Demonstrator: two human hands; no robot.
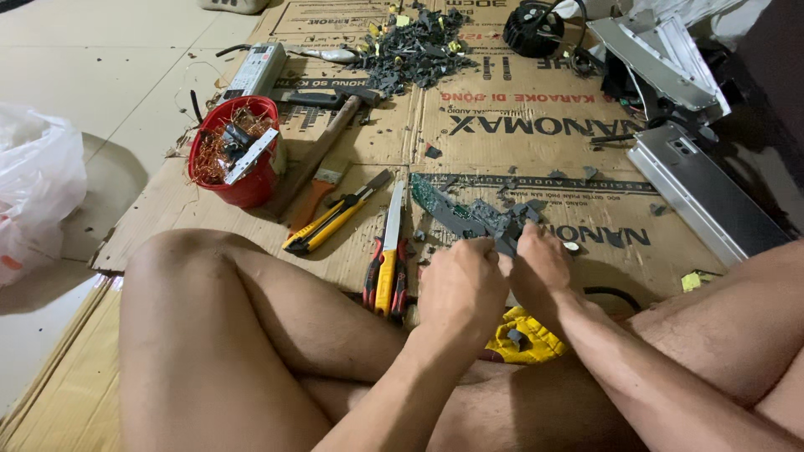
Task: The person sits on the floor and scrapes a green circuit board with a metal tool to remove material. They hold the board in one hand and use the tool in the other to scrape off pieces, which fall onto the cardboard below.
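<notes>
Left hand [459,285] and right hand [538,269] side by side, fingers curled, both pinching grey circuit board [469,219]; pliers [386,272] just left.

Single head view, worn camera tilted steeply down and forward over crossed legs to the cardboard sheet [519,146] on the floor; hands [502,280] close, low centre; tools mid-frame, dark scrap pile [410,50] at far top edge; no second view to overlap
</notes>
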